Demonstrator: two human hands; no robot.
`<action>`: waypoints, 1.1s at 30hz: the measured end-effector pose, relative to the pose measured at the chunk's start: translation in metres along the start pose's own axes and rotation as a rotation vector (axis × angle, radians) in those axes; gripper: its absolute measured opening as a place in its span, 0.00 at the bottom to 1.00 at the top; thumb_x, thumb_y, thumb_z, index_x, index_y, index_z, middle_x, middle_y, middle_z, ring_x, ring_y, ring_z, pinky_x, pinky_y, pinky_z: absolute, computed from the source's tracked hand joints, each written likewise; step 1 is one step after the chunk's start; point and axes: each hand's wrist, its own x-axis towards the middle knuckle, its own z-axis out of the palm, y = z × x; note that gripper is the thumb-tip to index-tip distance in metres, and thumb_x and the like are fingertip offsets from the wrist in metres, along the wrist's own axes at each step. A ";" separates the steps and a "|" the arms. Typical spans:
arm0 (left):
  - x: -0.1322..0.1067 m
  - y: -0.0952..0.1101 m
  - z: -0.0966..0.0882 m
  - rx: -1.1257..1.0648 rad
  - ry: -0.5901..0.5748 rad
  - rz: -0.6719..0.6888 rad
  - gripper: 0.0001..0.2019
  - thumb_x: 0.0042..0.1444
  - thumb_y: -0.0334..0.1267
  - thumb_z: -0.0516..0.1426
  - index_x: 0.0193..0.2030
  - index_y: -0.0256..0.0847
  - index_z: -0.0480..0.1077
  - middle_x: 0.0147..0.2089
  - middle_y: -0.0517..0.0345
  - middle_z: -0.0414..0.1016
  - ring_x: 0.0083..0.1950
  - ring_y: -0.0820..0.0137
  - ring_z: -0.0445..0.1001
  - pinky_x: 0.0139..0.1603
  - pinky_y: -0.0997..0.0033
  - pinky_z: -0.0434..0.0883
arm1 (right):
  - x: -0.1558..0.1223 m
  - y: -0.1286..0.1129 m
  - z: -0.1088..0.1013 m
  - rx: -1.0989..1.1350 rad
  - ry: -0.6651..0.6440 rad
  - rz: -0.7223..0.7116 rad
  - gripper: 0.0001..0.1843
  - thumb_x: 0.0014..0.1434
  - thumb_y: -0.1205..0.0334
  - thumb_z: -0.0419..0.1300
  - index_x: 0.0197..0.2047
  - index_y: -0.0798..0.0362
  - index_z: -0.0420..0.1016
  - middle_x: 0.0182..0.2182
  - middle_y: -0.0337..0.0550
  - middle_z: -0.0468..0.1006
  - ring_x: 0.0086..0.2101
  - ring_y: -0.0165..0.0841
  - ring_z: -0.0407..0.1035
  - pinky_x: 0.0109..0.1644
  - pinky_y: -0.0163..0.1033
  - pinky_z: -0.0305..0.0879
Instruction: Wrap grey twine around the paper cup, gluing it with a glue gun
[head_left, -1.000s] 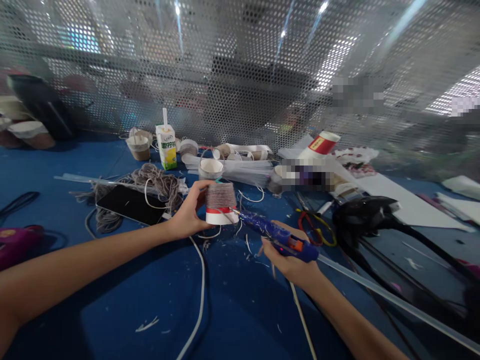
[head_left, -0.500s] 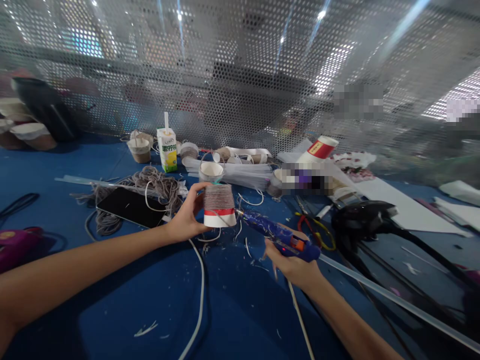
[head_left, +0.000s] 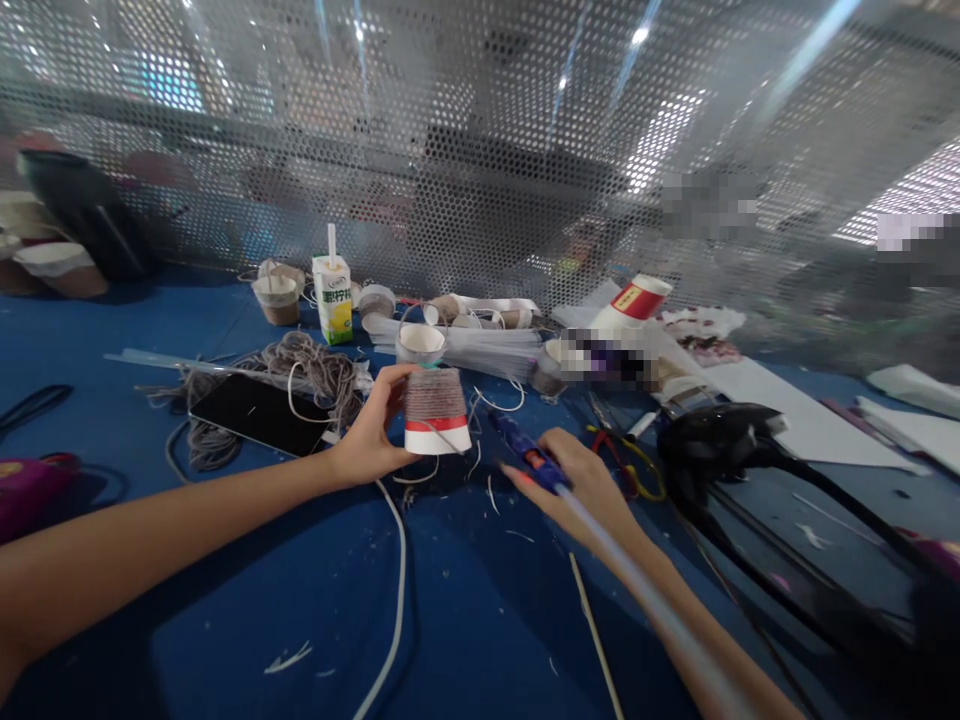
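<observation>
**Cup in the left hand, glue gun just to its right**

Far left on the blue table: a dark phone lying flat, a tangle of grey twine behind it, a milk carton with a straw further back.

Grips an upturned paper cup in the left hand, raised clear of the table near the middle of the view. Thumb on the near side, fingers wrapped round the far side and top, clamped firmly on it. Cup upright, wide mouth down, upper part wound with twine, red band and white rim bare below.

Just right of the cup and apart from it: a blue glue gun, long axis slanting from lower right up to the left, nozzle aimed at the cup's lower right edge with a small gap between. Holds the gun in the right hand, fingers curled over the body from above and closed on it; trigger finger hidden. Trails a clear glue stick back along the forearm.

Further right: scissors with red and yellow handles, then a black stand.
</observation>
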 end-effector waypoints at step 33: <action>0.000 0.004 0.000 -0.011 -0.060 -0.033 0.36 0.43 0.36 0.66 0.57 0.45 0.52 0.56 0.47 0.59 0.61 0.55 0.64 0.65 0.47 0.65 | -0.011 -0.020 -0.002 0.673 -0.082 -0.113 0.09 0.65 0.53 0.52 0.38 0.47 0.69 0.51 0.46 0.77 0.50 0.43 0.68 0.55 0.54 0.62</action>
